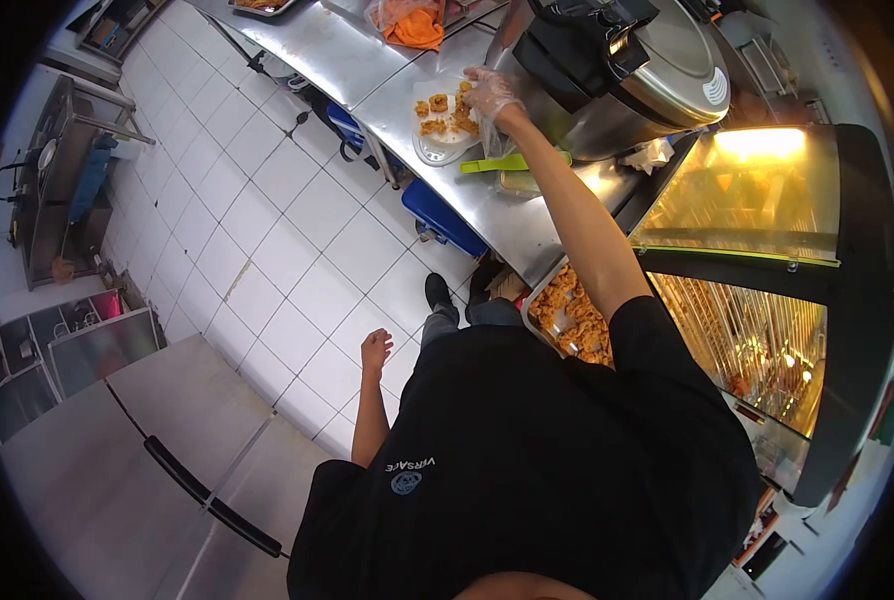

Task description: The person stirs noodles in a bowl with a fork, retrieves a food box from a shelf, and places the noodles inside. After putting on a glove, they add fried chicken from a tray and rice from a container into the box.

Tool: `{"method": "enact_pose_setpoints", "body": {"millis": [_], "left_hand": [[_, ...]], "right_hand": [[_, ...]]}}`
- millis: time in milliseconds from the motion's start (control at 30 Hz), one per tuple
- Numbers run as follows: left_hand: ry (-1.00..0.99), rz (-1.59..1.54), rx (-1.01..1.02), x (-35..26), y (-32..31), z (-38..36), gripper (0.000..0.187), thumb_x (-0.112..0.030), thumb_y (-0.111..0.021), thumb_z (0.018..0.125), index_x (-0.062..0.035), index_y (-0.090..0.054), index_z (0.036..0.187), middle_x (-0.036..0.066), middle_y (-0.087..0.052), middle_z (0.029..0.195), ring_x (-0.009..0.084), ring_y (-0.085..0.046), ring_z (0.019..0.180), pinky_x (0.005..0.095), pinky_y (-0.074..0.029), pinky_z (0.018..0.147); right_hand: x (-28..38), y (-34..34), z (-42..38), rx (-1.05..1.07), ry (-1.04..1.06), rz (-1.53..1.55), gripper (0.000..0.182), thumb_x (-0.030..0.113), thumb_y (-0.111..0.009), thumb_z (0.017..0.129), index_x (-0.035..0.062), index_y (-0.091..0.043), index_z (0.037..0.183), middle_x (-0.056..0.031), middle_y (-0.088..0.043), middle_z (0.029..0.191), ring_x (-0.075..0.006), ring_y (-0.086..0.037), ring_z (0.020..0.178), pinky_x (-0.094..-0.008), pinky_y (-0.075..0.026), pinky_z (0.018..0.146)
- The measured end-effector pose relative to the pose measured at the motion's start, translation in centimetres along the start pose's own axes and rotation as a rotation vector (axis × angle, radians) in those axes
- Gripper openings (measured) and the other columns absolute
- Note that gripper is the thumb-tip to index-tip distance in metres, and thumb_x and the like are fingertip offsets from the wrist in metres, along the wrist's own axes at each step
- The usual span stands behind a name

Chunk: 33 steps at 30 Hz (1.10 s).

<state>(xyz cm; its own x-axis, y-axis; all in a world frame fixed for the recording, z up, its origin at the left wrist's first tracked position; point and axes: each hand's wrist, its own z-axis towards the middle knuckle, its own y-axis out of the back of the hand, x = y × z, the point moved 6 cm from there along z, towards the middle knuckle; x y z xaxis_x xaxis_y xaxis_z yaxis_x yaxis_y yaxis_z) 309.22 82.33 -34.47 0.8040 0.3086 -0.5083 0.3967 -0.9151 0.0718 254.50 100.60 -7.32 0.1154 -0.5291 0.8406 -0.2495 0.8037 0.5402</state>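
My right hand (493,94), in a clear plastic glove, reaches to the far counter. Its fingers are curled at fried chicken pieces (462,116) on the right side of a white plate (437,143); the glove partly hides what they grip. More fried pieces (432,127) lie on the plate's left half. A bright green-handled utensil (494,163) rests on the counter just below my right wrist. Bare and hanging by my side above the floor, my left hand (375,349) holds nothing, its fingers loosely apart.
Beside my right arm stand a large steel cooker (657,80) and a lit glass warming cabinet (737,200). A tray of fried chicken (567,310) is below that arm. Blue containers (437,215) sit under the steel counter (502,215). A steel fridge (182,440) is at lower left.
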Motion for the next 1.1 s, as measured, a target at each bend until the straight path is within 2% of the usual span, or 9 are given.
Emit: {"method": "enact_pose_setpoints", "body": {"millis": [133, 200, 367, 467, 533, 733, 833, 933, 1100], "left_hand": [[0.023, 0.007, -0.020, -0.2, 0.0, -0.2, 0.038, -0.031, -0.051, 0.092, -0.0080, -0.052, 0.122, 0.008, -0.063, 0.110, 0.0191, -0.061, 0.095, 0.0345, -0.046, 0.083], [0.007, -0.009, -0.059, 0.1, 0.1, -0.3, 0.034, -0.030, -0.053, 0.091, -0.0062, -0.057, 0.116, 0.008, -0.066, 0.101, 0.0152, -0.062, 0.081, 0.0288, -0.048, 0.068], [0.038, -0.005, -0.051, 1.6, -0.2, -0.3, 0.033, -0.027, -0.053, 0.091, -0.0058, -0.057, 0.115, 0.008, -0.066, 0.100, 0.0149, -0.062, 0.079, 0.0278, -0.048, 0.066], [0.051, -0.002, -0.045, 1.5, -0.3, -0.6, 0.031, -0.025, -0.052, 0.090, -0.0057, -0.057, 0.115, 0.008, -0.066, 0.100, 0.0144, -0.062, 0.077, 0.0271, -0.048, 0.064], [0.068, -0.001, -0.059, 1.8, -0.3, -0.7, 0.031, -0.024, -0.052, 0.090, -0.0057, -0.057, 0.115, 0.008, -0.066, 0.099, 0.0142, -0.062, 0.077, 0.0267, -0.047, 0.063], [0.035, -0.015, -0.041, 1.2, 0.0, 0.0, 0.030, -0.024, -0.051, 0.091, -0.0058, -0.057, 0.114, 0.008, -0.066, 0.099, 0.0147, -0.063, 0.078, 0.0262, -0.047, 0.063], [0.014, 0.001, -0.044, 0.9, 0.1, 0.0, 0.031, -0.025, -0.051, 0.091, -0.0059, -0.057, 0.115, 0.008, -0.066, 0.100, 0.0150, -0.063, 0.079, 0.0270, -0.048, 0.064], [0.024, 0.008, -0.049, 0.6, 0.1, 0.3, 0.032, -0.026, -0.052, 0.091, -0.0060, -0.057, 0.115, 0.008, -0.066, 0.100, 0.0151, -0.063, 0.079, 0.0279, -0.048, 0.065], [0.023, -0.014, -0.049, 1.0, -0.2, 0.4, 0.031, -0.026, -0.053, 0.091, -0.0064, -0.057, 0.115, 0.007, -0.066, 0.099, 0.0149, -0.063, 0.078, 0.0280, -0.048, 0.065]], "right_hand": [[-1.1, -0.8, 0.2, 0.032, -0.051, 0.152, 0.035, 0.004, -0.066, 0.067, 0.0039, -0.066, 0.102, -0.0108, -0.066, 0.100, -0.0197, -0.063, 0.093, -0.0288, -0.049, 0.083], [-1.5, -1.4, 0.7, 0.077, -0.053, 0.149, 0.037, 0.002, -0.067, 0.067, 0.0026, -0.065, 0.104, -0.0088, -0.065, 0.097, -0.0178, -0.061, 0.089, -0.0280, -0.050, 0.078], [-1.1, -1.8, 0.3, 0.142, -0.031, 0.137, 0.037, 0.000, -0.067, 0.067, 0.0011, -0.063, 0.104, -0.0070, -0.063, 0.092, -0.0150, -0.060, 0.084, -0.0281, -0.051, 0.073], [-1.0, -1.5, 0.8, 0.105, 0.004, -0.132, 0.038, 0.002, -0.067, 0.068, 0.0021, -0.062, 0.105, -0.0088, -0.063, 0.091, -0.0150, -0.060, 0.083, -0.0299, -0.052, 0.071], [-0.6, -1.5, 0.7, 0.132, -0.031, -0.309, 0.036, 0.007, -0.069, 0.069, 0.0035, -0.061, 0.104, -0.0118, -0.062, 0.087, -0.0171, -0.060, 0.081, -0.0314, -0.051, 0.071], [-0.4, -1.3, -0.5, 0.289, -0.201, -0.176, 0.027, 0.014, -0.068, 0.071, 0.0091, -0.058, 0.096, -0.0133, -0.063, 0.092, -0.0278, -0.062, 0.088, -0.0372, -0.049, 0.079], [-0.1, -1.0, 0.1, 0.249, -0.029, -0.426, 0.030, 0.016, -0.071, 0.071, 0.0085, -0.057, 0.097, -0.0133, -0.063, 0.095, -0.0273, -0.062, 0.091, -0.0367, -0.049, 0.079], [0.1, -0.3, -0.1, 0.180, -0.148, -0.390, 0.037, 0.014, -0.075, 0.067, 0.0071, -0.058, 0.099, -0.0139, -0.062, 0.093, -0.0264, -0.061, 0.086, -0.0350, -0.050, 0.078], [0.8, -0.4, -0.3, 0.182, -0.096, -0.365, 0.039, 0.013, -0.076, 0.064, 0.0079, -0.058, 0.099, -0.0136, -0.062, 0.095, -0.0271, -0.062, 0.087, -0.0352, -0.050, 0.077]]}}
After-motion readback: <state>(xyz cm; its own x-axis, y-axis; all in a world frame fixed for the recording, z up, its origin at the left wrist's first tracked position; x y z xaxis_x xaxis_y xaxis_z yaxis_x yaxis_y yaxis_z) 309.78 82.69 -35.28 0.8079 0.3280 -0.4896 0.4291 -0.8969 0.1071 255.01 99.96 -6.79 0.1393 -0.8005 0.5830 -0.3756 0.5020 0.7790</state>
